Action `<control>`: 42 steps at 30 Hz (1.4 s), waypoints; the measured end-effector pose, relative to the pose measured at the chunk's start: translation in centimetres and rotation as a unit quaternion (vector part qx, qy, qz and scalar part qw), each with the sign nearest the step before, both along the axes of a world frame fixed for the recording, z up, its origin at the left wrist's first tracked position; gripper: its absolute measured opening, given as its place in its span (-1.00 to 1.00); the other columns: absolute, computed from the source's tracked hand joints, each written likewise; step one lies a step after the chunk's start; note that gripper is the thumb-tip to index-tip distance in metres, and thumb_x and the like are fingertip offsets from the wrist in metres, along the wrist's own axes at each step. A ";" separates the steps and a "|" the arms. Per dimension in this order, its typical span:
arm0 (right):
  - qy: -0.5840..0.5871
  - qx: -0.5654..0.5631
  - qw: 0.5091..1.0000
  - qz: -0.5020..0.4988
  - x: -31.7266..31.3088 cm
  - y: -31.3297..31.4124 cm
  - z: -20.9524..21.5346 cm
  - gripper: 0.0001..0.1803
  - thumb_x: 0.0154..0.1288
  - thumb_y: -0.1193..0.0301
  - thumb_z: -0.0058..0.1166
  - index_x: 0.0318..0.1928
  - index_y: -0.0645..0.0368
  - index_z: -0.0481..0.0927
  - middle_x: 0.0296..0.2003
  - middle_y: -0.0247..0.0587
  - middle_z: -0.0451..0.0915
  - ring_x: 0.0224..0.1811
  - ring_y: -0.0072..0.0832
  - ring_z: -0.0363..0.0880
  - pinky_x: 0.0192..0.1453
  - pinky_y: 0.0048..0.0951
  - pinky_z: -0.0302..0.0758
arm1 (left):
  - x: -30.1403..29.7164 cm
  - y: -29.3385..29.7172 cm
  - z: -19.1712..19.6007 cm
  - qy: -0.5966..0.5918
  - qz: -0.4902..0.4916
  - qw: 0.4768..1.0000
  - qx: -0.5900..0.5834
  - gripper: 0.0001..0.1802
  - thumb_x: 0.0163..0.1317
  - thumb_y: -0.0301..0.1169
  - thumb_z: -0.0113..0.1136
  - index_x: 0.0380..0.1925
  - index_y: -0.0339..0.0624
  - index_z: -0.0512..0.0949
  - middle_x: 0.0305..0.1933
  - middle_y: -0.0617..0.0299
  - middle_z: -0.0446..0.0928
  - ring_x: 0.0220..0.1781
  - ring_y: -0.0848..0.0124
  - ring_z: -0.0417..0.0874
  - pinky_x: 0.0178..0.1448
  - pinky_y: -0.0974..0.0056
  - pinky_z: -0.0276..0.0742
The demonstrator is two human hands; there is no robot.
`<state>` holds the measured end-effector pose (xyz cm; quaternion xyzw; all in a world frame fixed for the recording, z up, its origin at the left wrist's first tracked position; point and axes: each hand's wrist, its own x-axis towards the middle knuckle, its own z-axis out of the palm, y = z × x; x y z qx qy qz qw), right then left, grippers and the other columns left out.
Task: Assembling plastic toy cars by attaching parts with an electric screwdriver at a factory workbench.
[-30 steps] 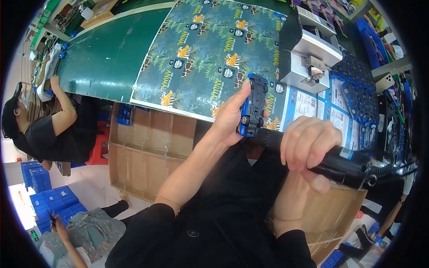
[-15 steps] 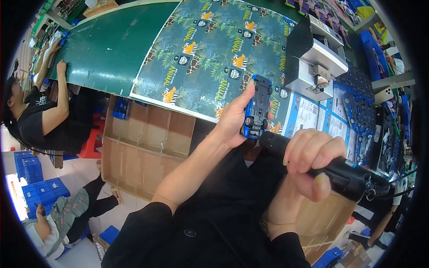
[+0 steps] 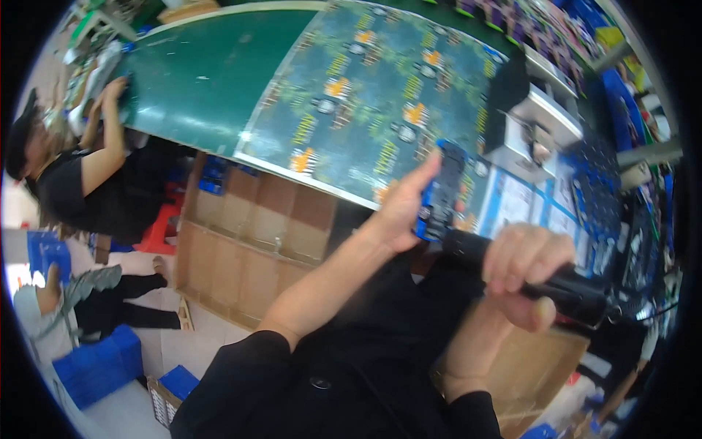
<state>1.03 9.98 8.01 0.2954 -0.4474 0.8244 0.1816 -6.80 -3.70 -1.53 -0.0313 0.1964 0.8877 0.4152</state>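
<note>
Left hand [image 3: 404, 208] closed on small blue toy car [image 3: 439, 192], raised over printed sheet [image 3: 380, 95] at table edge. Right hand [image 3: 523, 267] wrapped around black power screwdriver [image 3: 567, 289]. Probably light, rigid plastic; best pinched at sides.

Two hands: left [image 3: 398, 212], right [image 3: 526, 267]; one blue toy car [image 3: 441, 194]; one black power screwdriver [image 3: 556, 285]; two co-workers.

green workbench [image 3: 212, 80] | printed patterned mat [image 3: 373, 95] on top | white machine [image 3: 537, 132], maybe a press, right
</note>
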 end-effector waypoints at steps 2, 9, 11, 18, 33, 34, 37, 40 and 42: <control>0.007 -0.024 0.999 -0.026 1.2 0.6 0.3 -0.57 -0.02 0.38 0.50 -0.23 0.18 0.48 -0.49 -0.26 0.57 -0.62 -0.43 0.52 -0.55 -0.46 0.53 | 0.2 0.2 1.0 0.000 -0.014 1.000 -0.024 -0.45 0.45 0.10 -0.05 0.09 -0.15 0.42 -0.18 0.15 0.59 -0.31 0.34 0.70 -0.34 0.21 0.69; -0.031 0.056 0.977 -0.205 4.2 6.6 1.2 -0.76 0.32 0.35 0.09 -0.31 0.16 0.31 -0.47 -0.27 0.25 -0.52 -0.56 0.21 -0.36 -0.55 0.22 | -7.0 -3.4 5.3 0.643 0.098 0.673 -0.352 -0.43 0.12 -0.11 0.41 0.06 -0.15 0.51 -0.12 0.17 0.56 -0.02 0.29 0.60 0.05 0.15 0.48; -0.063 0.105 0.959 -0.256 4.0 8.9 -1.2 -0.80 0.33 0.40 0.08 -0.31 0.17 0.33 -0.47 -0.27 0.26 -0.51 -0.56 0.23 -0.36 -0.55 0.24 | -9.5 -4.5 6.4 0.760 0.003 0.479 -0.439 -0.38 -0.05 -0.18 0.48 0.08 0.03 0.54 -0.08 0.19 0.59 0.17 0.16 0.51 0.22 -0.07 0.34; -0.132 0.120 0.935 -0.306 2.8 10.5 -3.4 -0.86 0.41 0.47 0.04 -0.28 0.22 0.38 -0.47 -0.28 0.30 -0.51 -0.58 0.30 -0.36 -0.56 0.30 | -17.6 -16.4 4.7 0.778 -0.027 0.163 -0.606 -0.39 0.05 -0.13 0.36 0.20 0.39 0.53 0.29 0.06 0.43 0.43 0.13 0.30 0.44 -0.45 -0.13; -0.147 0.147 0.933 -0.293 3.4 8.7 -1.6 -0.79 0.29 0.43 0.13 -0.19 0.24 0.39 -0.47 -0.17 0.43 -0.55 -0.50 0.40 -0.40 -0.52 0.42 | -14.9 -27.4 -0.7 0.553 0.307 0.163 -0.757 -0.45 0.13 -0.27 0.36 0.11 -0.24 0.47 0.33 -0.09 0.36 0.30 -0.05 0.39 0.29 -0.03 0.36; -0.150 0.145 0.927 -0.312 4.3 9.5 -1.2 -0.79 0.29 0.43 0.13 -0.19 0.24 0.39 -0.47 -0.17 0.43 -0.55 -0.50 0.40 -0.40 -0.52 0.42 | -14.3 -25.2 -0.5 0.596 0.304 0.185 -0.719 -0.49 0.12 -0.34 0.36 0.07 -0.24 0.50 0.30 -0.08 0.40 0.28 -0.04 0.42 0.27 -0.02 0.38; -0.078 0.058 0.950 -0.295 7.7 11.2 0.7 -0.79 0.24 0.44 0.16 -0.25 0.21 0.38 -0.54 -0.19 0.41 -0.62 -0.50 0.37 -0.51 -0.53 0.41 | -11.1 -16.0 2.3 0.704 0.290 0.253 -0.597 -0.54 0.06 -0.43 0.39 0.00 -0.23 0.54 0.24 -0.09 0.45 0.22 -0.04 0.48 0.22 0.00 0.44; -0.080 0.073 0.910 -0.401 10.0 14.7 0.8 -0.83 0.18 0.51 0.15 -0.32 0.26 0.41 -0.54 -0.15 0.46 -0.62 -0.50 0.40 -0.52 -0.52 0.40 | -5.2 -5.2 5.2 0.802 0.260 0.350 -0.409 -0.61 0.00 -0.56 0.39 -0.10 -0.26 0.59 0.07 -0.07 0.57 0.03 0.00 0.62 0.07 0.10 0.56; -0.101 0.085 0.874 -0.468 10.8 16.1 1.1 -0.88 0.18 0.60 0.10 -0.30 0.26 0.43 -0.55 -0.18 0.46 -0.62 -0.49 0.42 -0.48 -0.49 0.42 | -1.3 1.0 7.5 0.837 0.215 0.404 -0.299 -0.64 -0.01 -0.60 0.38 -0.13 -0.29 0.61 -0.01 -0.08 0.61 -0.05 0.03 0.66 0.00 0.14 0.60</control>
